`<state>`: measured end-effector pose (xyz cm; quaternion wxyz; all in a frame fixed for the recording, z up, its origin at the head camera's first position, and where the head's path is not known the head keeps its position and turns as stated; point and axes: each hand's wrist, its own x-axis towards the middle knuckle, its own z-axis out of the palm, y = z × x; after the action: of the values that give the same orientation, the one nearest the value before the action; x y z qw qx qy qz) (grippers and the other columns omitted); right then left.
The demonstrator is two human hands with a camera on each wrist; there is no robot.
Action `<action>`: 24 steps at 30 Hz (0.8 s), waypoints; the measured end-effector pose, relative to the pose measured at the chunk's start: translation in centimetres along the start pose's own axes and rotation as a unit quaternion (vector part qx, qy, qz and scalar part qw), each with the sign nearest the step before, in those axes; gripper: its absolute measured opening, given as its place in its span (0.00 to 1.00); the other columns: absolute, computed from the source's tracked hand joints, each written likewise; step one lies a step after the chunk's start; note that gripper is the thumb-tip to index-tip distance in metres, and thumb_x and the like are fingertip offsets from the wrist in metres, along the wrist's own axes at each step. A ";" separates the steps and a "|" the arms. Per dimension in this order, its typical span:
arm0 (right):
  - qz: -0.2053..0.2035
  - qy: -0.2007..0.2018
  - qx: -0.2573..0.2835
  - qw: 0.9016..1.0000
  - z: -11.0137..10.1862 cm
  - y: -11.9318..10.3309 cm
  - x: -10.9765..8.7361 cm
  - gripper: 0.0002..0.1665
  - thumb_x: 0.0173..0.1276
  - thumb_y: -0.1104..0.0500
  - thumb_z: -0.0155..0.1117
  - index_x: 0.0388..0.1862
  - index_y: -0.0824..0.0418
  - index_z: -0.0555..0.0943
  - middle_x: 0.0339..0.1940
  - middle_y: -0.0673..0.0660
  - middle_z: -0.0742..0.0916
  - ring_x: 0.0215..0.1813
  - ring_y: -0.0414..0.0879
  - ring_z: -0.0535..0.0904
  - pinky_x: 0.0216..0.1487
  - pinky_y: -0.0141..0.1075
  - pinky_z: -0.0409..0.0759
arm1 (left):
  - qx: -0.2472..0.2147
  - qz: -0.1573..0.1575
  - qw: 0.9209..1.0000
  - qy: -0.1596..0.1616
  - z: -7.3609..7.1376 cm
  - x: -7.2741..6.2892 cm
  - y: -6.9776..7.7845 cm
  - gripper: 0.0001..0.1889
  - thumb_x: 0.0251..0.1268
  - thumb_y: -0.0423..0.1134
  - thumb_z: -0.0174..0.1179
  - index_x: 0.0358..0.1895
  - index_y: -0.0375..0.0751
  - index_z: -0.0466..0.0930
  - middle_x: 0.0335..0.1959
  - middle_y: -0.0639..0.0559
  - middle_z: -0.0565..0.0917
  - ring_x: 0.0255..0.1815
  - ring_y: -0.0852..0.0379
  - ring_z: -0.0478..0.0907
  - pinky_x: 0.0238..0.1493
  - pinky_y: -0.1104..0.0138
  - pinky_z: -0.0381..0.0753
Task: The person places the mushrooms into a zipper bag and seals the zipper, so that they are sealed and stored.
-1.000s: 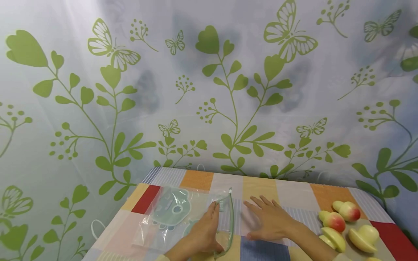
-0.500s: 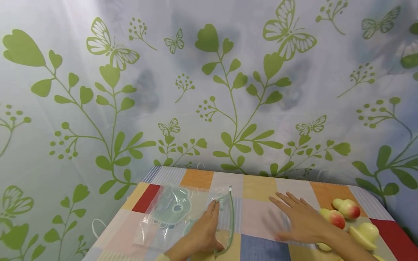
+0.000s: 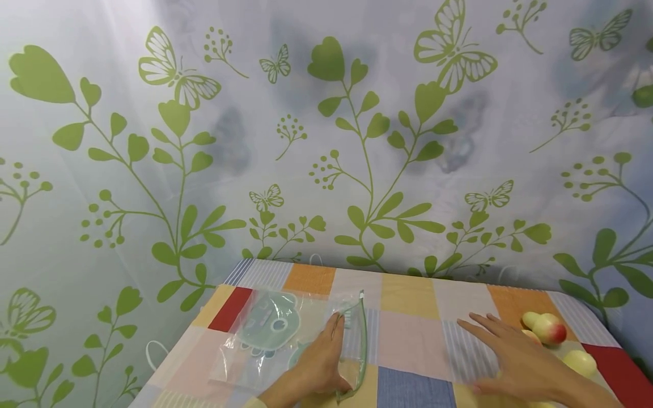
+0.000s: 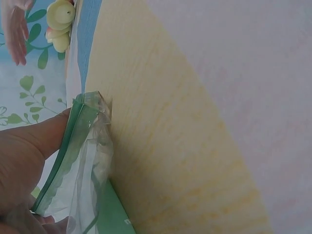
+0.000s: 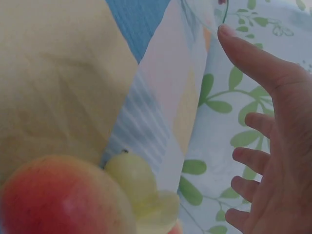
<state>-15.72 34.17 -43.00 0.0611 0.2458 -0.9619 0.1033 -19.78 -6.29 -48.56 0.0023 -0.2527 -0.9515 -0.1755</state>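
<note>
My left hand (image 3: 317, 362) holds the open end of a clear zip bag (image 3: 240, 362), its thumb and fingers stretched across the mouth so that it gapes to the right. The bag lies flat, printed with a pale green cartoon animal. In the left wrist view the thumb reaches behind the bag's green zip strip (image 4: 61, 151). To the right, my right hand (image 3: 525, 365) hovers with fingers spread and holds nothing. Beside and partly beneath it are several pears, among them a red-blushed one (image 3: 551, 328) and a yellow one (image 3: 580, 362). In the right wrist view a greenish pear (image 5: 129, 175) shows its stem.
A patchwork cloth (image 3: 408, 334) covers the table, whose back edge meets a curtain (image 3: 285, 141) with green leaves and butterflies. Under the fruit lies a greyish-beige patch. A large red-and-yellow fruit (image 5: 63, 200) stands close to the right wrist camera.
My right hand has moved right, away from the bag's mouth, and now covers part of the fruit. My left hand and the bag have stayed in place.
</note>
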 end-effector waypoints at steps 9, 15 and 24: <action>0.044 -0.058 0.000 0.997 -0.2 2.5 -2.9 0.56 0.59 0.27 0.70 0.76 0.60 0.70 0.70 0.68 0.75 0.66 0.69 0.72 0.45 0.56 0.84 | -0.004 -0.001 1.000 0.000 0.0 0.0 0.2 0.76 0.27 0.56 0.89 0.81 0.29 0.49 0.81 0.33 0.52 0.70 0.35 0.71 0.55 0.55 0.85; 0.023 -0.053 -0.032 0.998 0.1 3.8 -3.9 0.50 0.64 0.32 0.71 0.73 0.64 0.72 0.67 0.63 0.78 0.61 0.65 0.76 0.43 0.47 0.85 | -0.005 0.007 1.000 0.006 0.1 0.0 0.1 0.75 0.28 0.56 0.89 0.80 0.28 0.49 0.81 0.33 0.52 0.69 0.35 0.72 0.55 0.56 0.85; 0.067 -0.081 -0.029 0.994 -0.4 4.3 -4.8 0.51 0.65 0.29 0.66 0.75 0.61 0.71 0.69 0.59 0.77 0.61 0.43 0.76 0.46 0.36 0.83 | -0.009 0.012 1.000 0.004 0.2 -0.1 0.0 0.74 0.29 0.57 0.87 0.80 0.29 0.50 0.81 0.32 0.53 0.69 0.35 0.71 0.58 0.56 0.83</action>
<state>-13.58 40.19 -44.14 -0.0167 0.1865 -0.9805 0.0595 -19.71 -6.26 -48.72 0.0059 -0.2638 -0.9467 -0.1846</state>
